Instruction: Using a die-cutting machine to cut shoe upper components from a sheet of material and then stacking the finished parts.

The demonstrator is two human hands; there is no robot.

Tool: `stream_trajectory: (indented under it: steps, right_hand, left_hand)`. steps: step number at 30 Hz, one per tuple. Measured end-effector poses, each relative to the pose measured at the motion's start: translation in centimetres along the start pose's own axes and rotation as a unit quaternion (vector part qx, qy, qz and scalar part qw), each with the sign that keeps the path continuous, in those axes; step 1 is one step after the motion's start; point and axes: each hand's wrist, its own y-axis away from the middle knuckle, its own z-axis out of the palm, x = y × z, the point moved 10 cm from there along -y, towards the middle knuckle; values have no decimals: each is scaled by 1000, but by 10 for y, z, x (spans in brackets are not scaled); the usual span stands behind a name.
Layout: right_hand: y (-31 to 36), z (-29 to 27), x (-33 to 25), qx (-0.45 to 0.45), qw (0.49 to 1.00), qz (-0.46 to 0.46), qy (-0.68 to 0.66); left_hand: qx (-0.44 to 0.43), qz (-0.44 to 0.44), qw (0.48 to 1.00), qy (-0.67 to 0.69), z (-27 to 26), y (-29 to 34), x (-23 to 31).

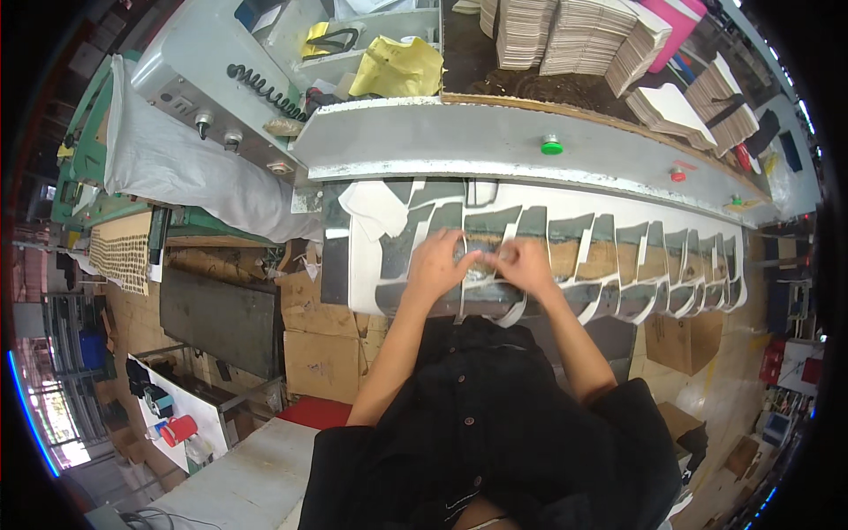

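A long grey metal beam (495, 130) is set across the workplace, and stacks of cut pieces (583, 37) are kept on the shelf behind it. Just in front of the beam, a white sheet (363, 278) with rows of cut-out gaps is spread. Loose white pieces (374, 210) are laid at its left end. Above the sheet's left half, the left hand (439, 263) and right hand (525, 265) are held close together, fingers bent; whether anything is gripped cannot be told.

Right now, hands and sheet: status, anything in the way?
Left hand, right hand close together over cut white sheet; grip unclear. White pieces left, clear of hands.
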Motion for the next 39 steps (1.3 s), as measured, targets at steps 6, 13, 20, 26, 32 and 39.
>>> stream_trajectory:
  steps: [6,13,20,26,32,39]
  right_hand:
    - [-91,-14,-24,205,978,22,24]
    - [-36,-2,28,135,986,-68,-66]
    - [33,34,36,-98,851,-76,-510]
    - [40,14,35,-207,823,-42,-527]
    - [-6,-63,37,94,937,-202,270]
    - [4,-42,98,182,969,-168,15]
  left_hand:
    - [-43,81,988,-126,61,-17,-21]
    - [-38,55,994,-83,66,25,-22]
    - [-48,-33,961,271,71,6,38]
    - [216,-208,954,10,1,5,-91]
    - [225,11,971,-84,8,8,-43]
    - [61,62,996,4,118,12,-4]
